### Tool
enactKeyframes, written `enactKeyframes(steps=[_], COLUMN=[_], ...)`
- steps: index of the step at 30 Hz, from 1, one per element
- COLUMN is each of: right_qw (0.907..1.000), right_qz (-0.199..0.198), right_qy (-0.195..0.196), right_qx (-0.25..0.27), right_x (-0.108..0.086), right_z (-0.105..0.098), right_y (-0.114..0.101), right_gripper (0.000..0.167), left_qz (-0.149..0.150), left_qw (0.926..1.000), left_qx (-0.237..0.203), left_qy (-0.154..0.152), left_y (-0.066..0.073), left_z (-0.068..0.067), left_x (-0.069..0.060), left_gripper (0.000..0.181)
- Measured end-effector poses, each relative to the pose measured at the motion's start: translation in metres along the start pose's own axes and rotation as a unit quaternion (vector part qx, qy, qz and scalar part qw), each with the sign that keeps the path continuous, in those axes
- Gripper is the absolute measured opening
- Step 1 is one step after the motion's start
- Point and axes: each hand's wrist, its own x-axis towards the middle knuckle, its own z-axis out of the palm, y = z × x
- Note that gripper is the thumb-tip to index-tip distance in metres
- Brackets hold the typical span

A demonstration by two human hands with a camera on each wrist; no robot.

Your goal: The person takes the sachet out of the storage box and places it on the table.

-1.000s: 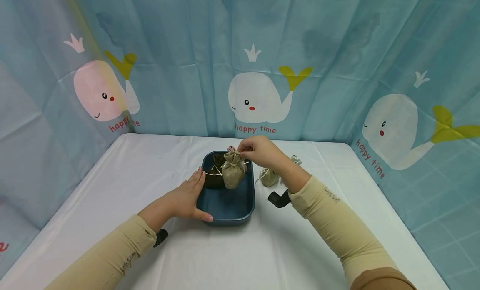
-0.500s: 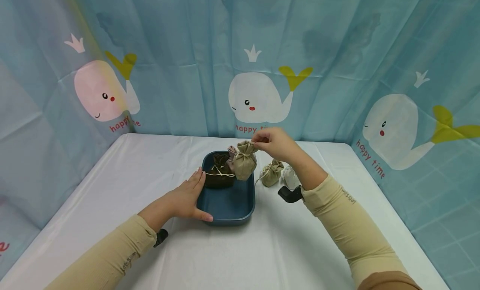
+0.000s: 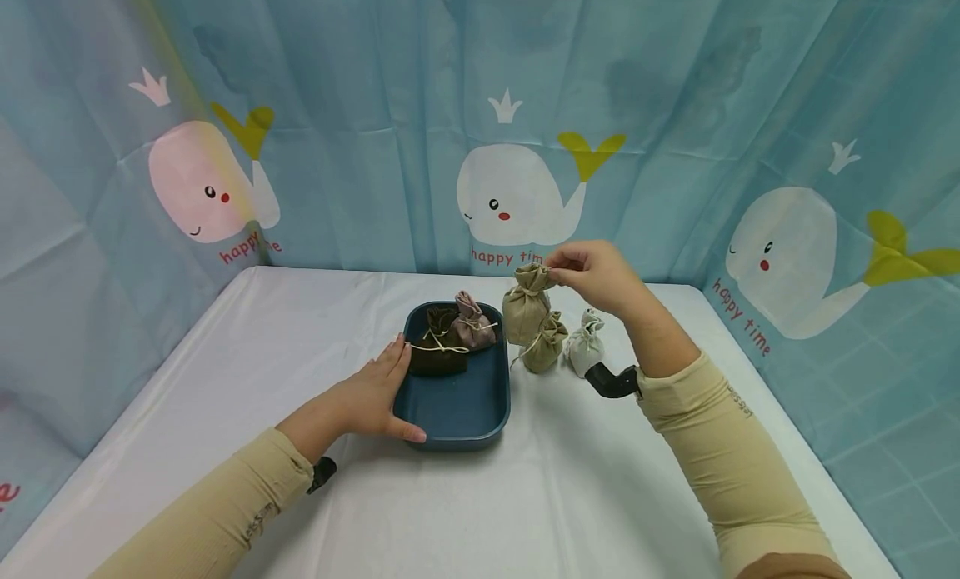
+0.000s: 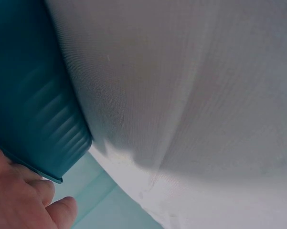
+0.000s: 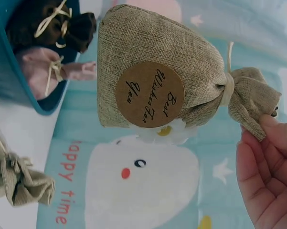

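Note:
My right hand (image 3: 596, 275) pinches the gathered top of a beige drawstring pouch (image 3: 527, 312), which hangs just right of the blue basin (image 3: 450, 440). In the right wrist view that pouch (image 5: 153, 71) shows a round brown label reading "Best Wishes For You" and a white flower. My left hand (image 3: 367, 396) rests on the basin's left rim with its fingers straight. Inside the basin, toward the back, lie a dark brown pouch (image 3: 438, 361) and a pinkish pouch (image 3: 472, 327). The left wrist view has the basin's ribbed outer wall (image 4: 47, 114) beside the left fingers (image 4: 43, 188).
An olive pouch (image 3: 546, 346) stands on the white tablecloth (image 3: 450, 512) right of the basin, below the hanging one. Beside it is a pale grey-white pouch (image 3: 586, 346), partly behind the black wrist camera mount (image 3: 611, 381). A blue whale-print curtain (image 3: 352, 204) surrounds the table.
My right hand has carried the beige pouch up and right, from above the basin to beyond its right rim. The pinkish pouch has come into full view. My left hand has stayed still.

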Motion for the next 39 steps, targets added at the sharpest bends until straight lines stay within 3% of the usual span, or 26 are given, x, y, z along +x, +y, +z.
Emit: enactKeyframes(steps=[18,30,39], right_qw=[0.9973,0.9908,0.9857], right_qz=[0.041,0.076,0.080], right_qy=[0.047,0.093,0.131], right_qx=[-0.039,-0.061,-0.069], right_x=[-0.018,-0.035,-0.046], right_z=[-0.032,-0.056,-0.070], right_y=[0.029,0.054,0.074], right_gripper=[0.015,0.019,0.019], left_qz=[0.007,0.000,0.001], left_qw=[1.0000,1.0000,1.0000], left_qx=[-0.001,0.001,0.005], left_qy=[0.003,0.000,0.000], left_y=[0.003,0.002,0.002], left_z=[-0.003,-0.002,-0.003], left_x=[-0.002,0.000,-0.001], left_gripper=[0.130,0.132,0.134])
